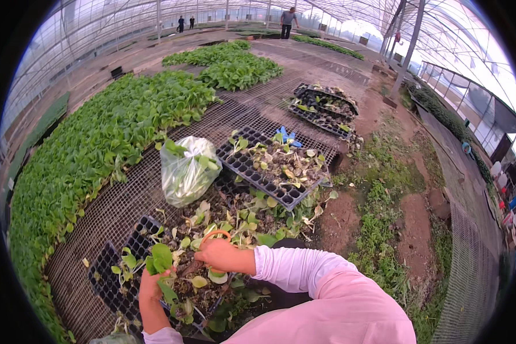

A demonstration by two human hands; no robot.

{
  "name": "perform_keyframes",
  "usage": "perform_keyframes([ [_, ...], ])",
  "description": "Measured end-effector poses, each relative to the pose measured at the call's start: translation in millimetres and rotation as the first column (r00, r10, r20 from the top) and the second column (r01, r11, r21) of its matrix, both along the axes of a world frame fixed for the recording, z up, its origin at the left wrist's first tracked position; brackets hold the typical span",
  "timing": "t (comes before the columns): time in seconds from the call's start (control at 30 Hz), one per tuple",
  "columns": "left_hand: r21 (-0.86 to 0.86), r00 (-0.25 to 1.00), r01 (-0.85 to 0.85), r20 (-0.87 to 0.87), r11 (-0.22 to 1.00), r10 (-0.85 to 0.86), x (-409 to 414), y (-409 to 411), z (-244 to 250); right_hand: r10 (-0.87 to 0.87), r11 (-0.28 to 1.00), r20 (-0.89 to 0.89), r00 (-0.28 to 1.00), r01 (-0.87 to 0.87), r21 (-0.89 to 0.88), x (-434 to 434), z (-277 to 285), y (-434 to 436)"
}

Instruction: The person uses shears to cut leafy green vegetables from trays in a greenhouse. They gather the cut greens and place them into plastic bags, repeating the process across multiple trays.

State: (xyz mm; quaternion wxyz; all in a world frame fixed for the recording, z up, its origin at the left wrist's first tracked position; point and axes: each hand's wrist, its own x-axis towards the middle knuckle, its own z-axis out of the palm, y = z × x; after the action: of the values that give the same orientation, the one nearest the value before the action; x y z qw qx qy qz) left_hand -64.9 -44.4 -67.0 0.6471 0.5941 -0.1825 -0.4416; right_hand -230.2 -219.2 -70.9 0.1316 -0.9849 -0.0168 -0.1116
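My left hand pinches a green leafy seedling above a black plug tray. Close to it on the right, my right hand grips what look like scissors, with an orange loop handle showing above the fingers; I cannot make out the blades. Loose soil, roots and yellowed leaves lie under both hands. Just beyond them stands a clear plastic bag filled with pale-stemmed greens and tied at the top.
Another plug tray bears wilted seedlings, with blue gloves at its far edge. More trays are stacked farther back. Dense seedlings cover the mesh bench on the left. A person stands in the distance.
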Motion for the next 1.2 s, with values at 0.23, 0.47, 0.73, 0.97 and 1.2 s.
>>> perform_keyframes([
  [0.23, -0.064, 0.997, -0.015, -0.083, 0.998, 0.009, -5, -26, -1, -0.035, 0.997, -0.148, 0.988, 0.046, 0.07, -33, 8, -11],
  [0.47, -0.181, 0.95, -0.255, -0.228, 0.95, 0.211, 8, -11, -1, -0.202, 0.976, -0.156, 0.967, 0.212, 0.055, -22, 5, -11],
  [0.73, -0.229, 0.854, -0.459, -0.381, 0.858, 0.355, 38, -1, -34, -0.205, 0.972, -0.201, 0.958, 0.223, 0.07, -22, 4, -13],
  [0.97, -0.211, 0.791, -0.491, -0.515, 0.845, 0.331, 43, -5, -36, -0.208, 0.956, -0.313, 0.927, 0.26, 0.137, -29, 10, -11],
  [1.2, -0.27, 0.795, -0.565, -0.431, 0.78, 0.427, 52, 8, -29, -0.218, 0.912, -0.26, 0.941, 0.291, 0.289, -4, 5, -9],
])
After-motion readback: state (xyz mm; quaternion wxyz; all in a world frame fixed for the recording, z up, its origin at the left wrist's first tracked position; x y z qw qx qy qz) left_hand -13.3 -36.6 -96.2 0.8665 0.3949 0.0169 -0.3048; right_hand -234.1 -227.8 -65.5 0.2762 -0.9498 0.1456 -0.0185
